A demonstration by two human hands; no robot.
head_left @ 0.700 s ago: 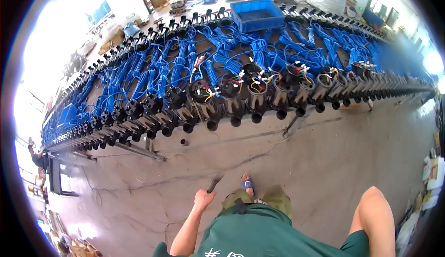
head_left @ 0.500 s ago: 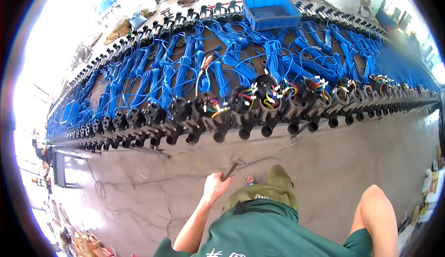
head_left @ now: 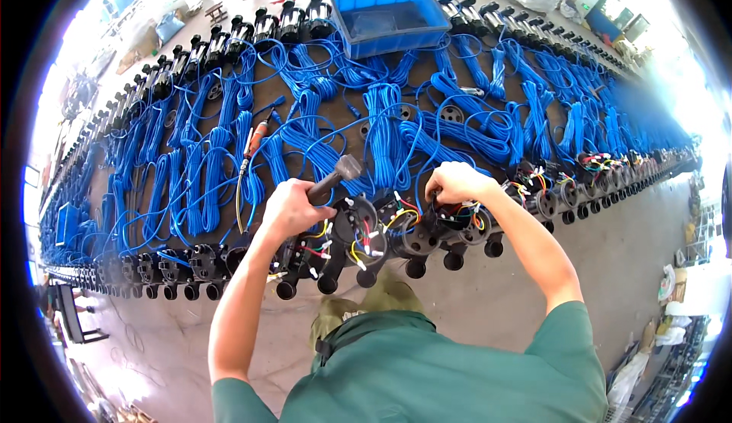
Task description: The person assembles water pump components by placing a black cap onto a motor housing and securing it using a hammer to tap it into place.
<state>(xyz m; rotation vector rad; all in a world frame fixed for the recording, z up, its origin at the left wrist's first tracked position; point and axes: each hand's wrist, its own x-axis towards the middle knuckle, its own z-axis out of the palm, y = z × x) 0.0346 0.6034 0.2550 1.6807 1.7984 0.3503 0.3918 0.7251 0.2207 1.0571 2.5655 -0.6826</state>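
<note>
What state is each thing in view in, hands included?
Bare left hand, closed.
Grey, block-headed hammer, gripped.
Bare right hand, fingers curled; exact grip unclear.
Blue rectangular plastic bin, upright, open-topped.
Long blue cables, mostly coiled in bundles.
Thin multicoloured wires, exposed.
Slim orange-handled tool, lying among cables.

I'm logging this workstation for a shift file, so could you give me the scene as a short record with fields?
Left hand: left hand grips a hammer, head pointing up and to the right
Right hand: right hand touches a black part; exact grip partly hidden
Near edge: row of wired dark housings, below both hands
Middle: bundled blue cables
Loose tool: orange hand tool, lying among the cables
Far edge: blue plastic crate
</note>
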